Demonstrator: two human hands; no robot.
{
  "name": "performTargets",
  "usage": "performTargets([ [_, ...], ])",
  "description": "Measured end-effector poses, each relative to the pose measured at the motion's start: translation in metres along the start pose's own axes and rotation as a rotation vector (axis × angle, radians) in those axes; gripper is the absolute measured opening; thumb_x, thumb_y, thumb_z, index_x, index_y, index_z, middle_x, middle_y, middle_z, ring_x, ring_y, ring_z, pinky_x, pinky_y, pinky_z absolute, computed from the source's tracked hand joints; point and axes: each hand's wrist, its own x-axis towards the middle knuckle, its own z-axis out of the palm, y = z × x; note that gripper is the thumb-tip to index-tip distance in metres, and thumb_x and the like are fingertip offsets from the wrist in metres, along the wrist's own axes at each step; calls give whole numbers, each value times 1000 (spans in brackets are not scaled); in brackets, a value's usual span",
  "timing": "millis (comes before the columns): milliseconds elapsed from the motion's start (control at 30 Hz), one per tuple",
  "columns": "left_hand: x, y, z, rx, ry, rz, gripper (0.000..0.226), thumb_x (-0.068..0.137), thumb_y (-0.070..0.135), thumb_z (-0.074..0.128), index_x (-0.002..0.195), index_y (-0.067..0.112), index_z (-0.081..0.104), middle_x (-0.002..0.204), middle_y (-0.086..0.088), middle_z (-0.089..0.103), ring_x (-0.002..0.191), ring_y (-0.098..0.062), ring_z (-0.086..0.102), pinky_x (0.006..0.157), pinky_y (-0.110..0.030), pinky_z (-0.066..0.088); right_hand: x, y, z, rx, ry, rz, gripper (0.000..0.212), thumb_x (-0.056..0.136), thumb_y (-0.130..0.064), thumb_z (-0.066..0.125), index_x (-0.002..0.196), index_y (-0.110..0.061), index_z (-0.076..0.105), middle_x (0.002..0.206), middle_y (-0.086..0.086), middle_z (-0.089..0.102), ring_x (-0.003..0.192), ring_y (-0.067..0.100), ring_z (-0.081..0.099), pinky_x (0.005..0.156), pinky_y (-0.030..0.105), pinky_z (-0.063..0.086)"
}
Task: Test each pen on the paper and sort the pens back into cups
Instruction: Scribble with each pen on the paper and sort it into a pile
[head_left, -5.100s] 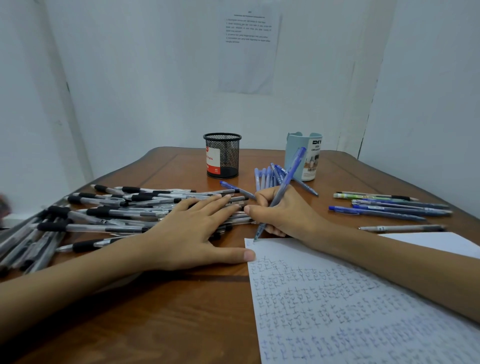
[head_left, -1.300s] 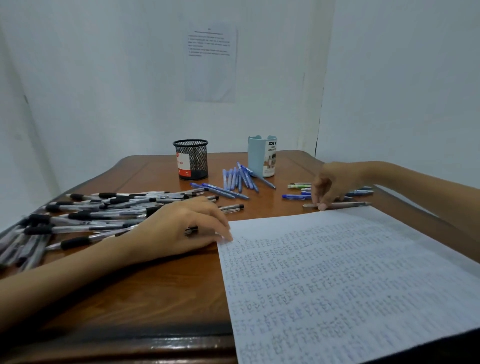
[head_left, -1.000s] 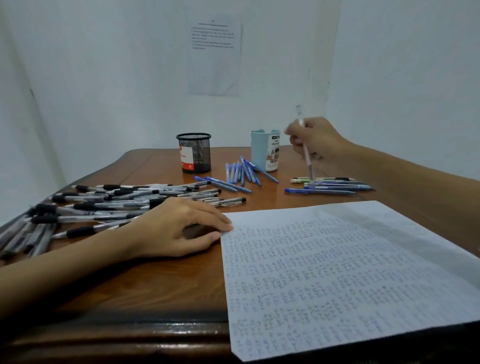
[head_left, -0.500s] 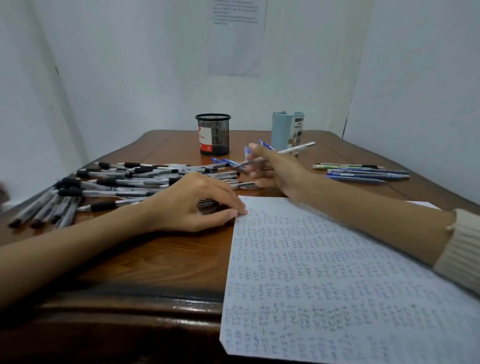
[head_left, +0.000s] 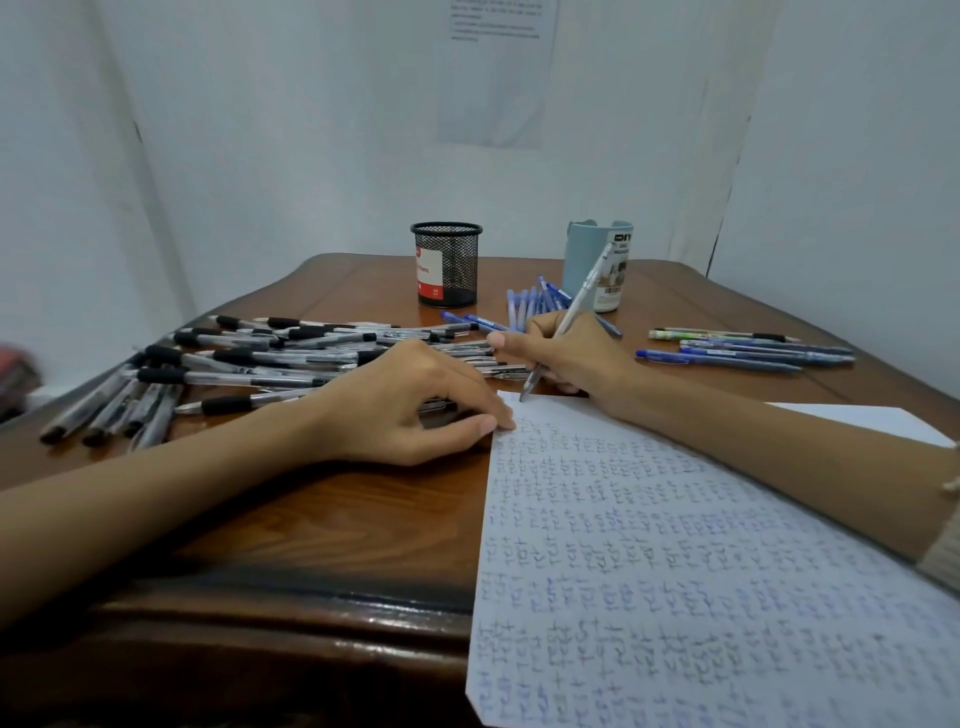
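My right hand (head_left: 571, 358) grips a clear pen (head_left: 584, 291) in a writing hold, its tip touching the top left corner of the paper (head_left: 675, 545). The sheet is covered with small ink marks. My left hand (head_left: 410, 402) rests on the table with curled fingers, its thumb and fingertips pressing the paper's left corner. A black mesh cup (head_left: 447, 265) and a light blue cup (head_left: 597, 265) stand at the back of the table. A large pile of black-grip pens (head_left: 249, 358) lies to the left.
Several blue pens (head_left: 530, 301) lie fanned in front of the blue cup. Another row of pens (head_left: 743, 351) lies at the right. The wooden table (head_left: 311, 519) has its front edge close to me; the paper overhangs it. White walls enclose the table.
My right hand picked a clear pen from the right-hand row, carried it left and brought its tip down onto the paper's top left corner. The left hand stayed at the paper's edge.
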Motion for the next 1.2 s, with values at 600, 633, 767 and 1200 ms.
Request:
performTargets([
  [600, 2, -1, 0, -5, -16, -19, 31, 90, 30, 48, 103, 15, 72, 103, 3, 71, 94, -4, 66, 81, -24, 54, 6, 8, 1, -35, 39, -41, 44, 88, -4, 60, 49, -11, 40, 40, -8, 45, 37, -3, 46, 41, 7, 37],
  [633, 2, -1, 0, -6, -16, -19, 31, 90, 30, 48, 103, 14, 72, 103, 3, 71, 94, -4, 66, 81, -25, 54, 6, 7, 1, -37, 39, -37, 44, 88, -2, 59, 49, -11, 40, 43, -3, 44, 37, -3, 46, 40, 7, 36],
  [767, 2, 0, 0, 3, -9, -13, 31, 91, 30, 48, 104, 15, 72, 102, 3, 71, 93, -4, 66, 80, -27, 54, 7, 7, 1, -72, 74, -52, 45, 86, 1, 56, 47, -14, 40, 44, -3, 42, 39, -3, 44, 43, 9, 39],
  [1200, 3, -1, 0, 36, -14, -20, 34, 91, 33, 46, 104, 14, 72, 101, 3, 72, 90, -5, 66, 78, -26, 54, 9, 10, 1, -87, 85, -47, 45, 89, -6, 58, 47, -15, 41, 42, -6, 41, 36, 0, 42, 39, 11, 35],
])
